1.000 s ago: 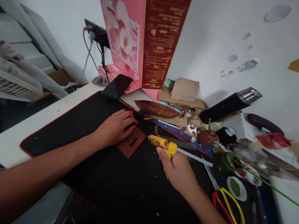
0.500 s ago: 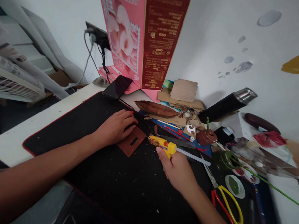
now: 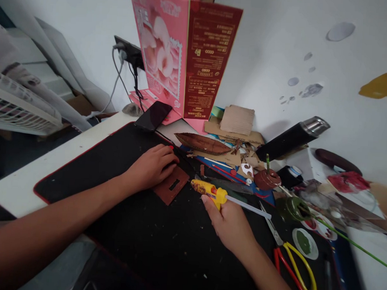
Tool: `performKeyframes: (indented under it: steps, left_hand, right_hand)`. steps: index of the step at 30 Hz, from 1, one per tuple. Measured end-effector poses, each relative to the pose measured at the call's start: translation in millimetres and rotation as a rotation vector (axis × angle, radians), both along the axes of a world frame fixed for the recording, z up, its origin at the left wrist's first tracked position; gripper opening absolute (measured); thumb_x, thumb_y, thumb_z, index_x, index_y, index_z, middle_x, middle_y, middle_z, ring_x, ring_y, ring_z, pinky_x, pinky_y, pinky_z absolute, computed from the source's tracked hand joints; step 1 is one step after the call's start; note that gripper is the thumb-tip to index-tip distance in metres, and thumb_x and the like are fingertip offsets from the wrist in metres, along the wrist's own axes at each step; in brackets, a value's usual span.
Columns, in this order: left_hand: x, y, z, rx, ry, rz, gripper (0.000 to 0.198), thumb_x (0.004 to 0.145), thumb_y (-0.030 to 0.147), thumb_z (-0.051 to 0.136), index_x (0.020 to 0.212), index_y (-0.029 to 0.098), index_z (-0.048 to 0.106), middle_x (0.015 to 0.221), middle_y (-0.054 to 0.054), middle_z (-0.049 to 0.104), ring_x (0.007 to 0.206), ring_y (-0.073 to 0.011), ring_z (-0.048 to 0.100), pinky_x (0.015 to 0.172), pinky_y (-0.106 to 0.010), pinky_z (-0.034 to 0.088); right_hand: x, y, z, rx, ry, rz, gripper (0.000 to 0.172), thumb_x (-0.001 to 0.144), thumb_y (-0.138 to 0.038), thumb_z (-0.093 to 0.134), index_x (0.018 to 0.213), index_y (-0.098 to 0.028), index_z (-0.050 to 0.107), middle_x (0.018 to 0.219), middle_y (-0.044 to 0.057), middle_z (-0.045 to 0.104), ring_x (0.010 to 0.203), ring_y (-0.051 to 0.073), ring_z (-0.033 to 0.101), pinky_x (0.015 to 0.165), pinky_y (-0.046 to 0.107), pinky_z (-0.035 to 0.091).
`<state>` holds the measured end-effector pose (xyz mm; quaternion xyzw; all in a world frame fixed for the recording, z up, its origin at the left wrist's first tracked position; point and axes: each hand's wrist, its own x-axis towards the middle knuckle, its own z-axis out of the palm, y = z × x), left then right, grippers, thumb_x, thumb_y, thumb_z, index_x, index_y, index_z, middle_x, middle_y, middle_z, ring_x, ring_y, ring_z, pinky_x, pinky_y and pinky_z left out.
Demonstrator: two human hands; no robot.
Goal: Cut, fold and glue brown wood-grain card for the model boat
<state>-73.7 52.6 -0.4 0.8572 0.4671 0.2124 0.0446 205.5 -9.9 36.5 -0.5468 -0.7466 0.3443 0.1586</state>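
My right hand is wrapped round the grip of a yellow hot glue gun. A long pale glue stick sticks out of its back end, and the nozzle points left. The nozzle tip is close to the right corner of a flat brown board with a small rectangular slot. My left hand is over the board's left part, thumb on top and fingers curled at the far edge, holding it against the black mat. The fingertips are partly hidden.
Scissors with red and yellow handles lie right of my right hand. Behind are a brown boat-shaped piece, cardboard scraps, a phone and a pink box. Paint pots and a black flask stand at right.
The camera view has shifted slightly. Both hands, the glue gun and the board keep nearly the same positions relative to one another.
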Motion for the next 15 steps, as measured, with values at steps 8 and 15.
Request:
performKeyframes:
  steps: [8,15]
  left_hand:
    - [0.9,-0.8,1.5,-0.014,-0.009,0.011,0.028,0.106,0.029,0.046,0.108,0.017,0.071,0.110,-0.012,0.068,0.108,-0.0293,0.060,0.097,-0.046,0.052]
    - [0.6,0.0,-0.5,-0.049,-0.062,0.010,0.026,0.104,0.030,0.048,0.107,0.018,0.072,0.110,-0.012,0.068,0.108,-0.0300,0.060,0.099,-0.048,0.050]
  right_hand:
    - [-1.4,-1.4,2.0,-0.043,0.004,0.020,0.053,0.105,-0.057,0.039,0.124,-0.023,0.075,0.118,0.013,0.079,0.115,0.034,0.072,0.098,0.046,0.054]
    - [1.7,-8.5,-0.4,-0.033,0.083,0.057,0.048,0.104,-0.058,0.045,0.108,-0.024,0.077,0.096,0.010,0.080,0.090,0.028,0.075,0.080,0.038,0.056]
